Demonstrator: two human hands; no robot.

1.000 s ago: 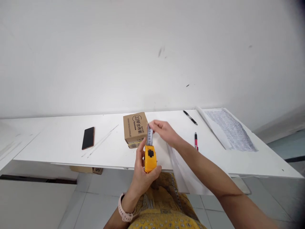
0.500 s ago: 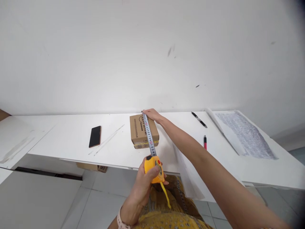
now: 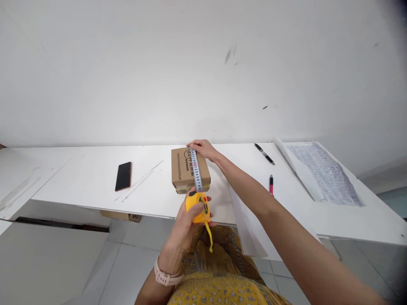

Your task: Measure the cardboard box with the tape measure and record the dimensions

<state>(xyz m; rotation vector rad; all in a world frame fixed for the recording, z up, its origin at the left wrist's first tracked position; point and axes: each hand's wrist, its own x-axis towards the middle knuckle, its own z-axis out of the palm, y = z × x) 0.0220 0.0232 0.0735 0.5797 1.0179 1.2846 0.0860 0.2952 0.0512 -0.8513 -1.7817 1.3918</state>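
Observation:
A brown cardboard box (image 3: pixel 182 167) with dark print sits on the white desk. Across its top, from the back edge to the front, runs the pulled-out blade of a yellow tape measure (image 3: pixel 194 212). My left hand (image 3: pixel 187 216) is wrapped round the tape measure's case just in front of the box, thumb on top, with a yellow strap hanging down. At the box's far edge my right hand (image 3: pixel 203 149) pinches the end of the blade against the box, its fingertips partly overlapping the metal.
A dark phone (image 3: pixel 123 176) lies left of the box. To the right are a black pen (image 3: pixel 264 154), a red pen (image 3: pixel 271 185) and an open notebook with handwriting (image 3: pixel 327 173). White paper (image 3: pixel 248 228) hangs over the desk's front edge, and a wall stands behind.
My left hand has brought the tape case closer to the box, so less blade shows beyond the front edge. The right hand stays at the far edge. The view has shifted slightly.

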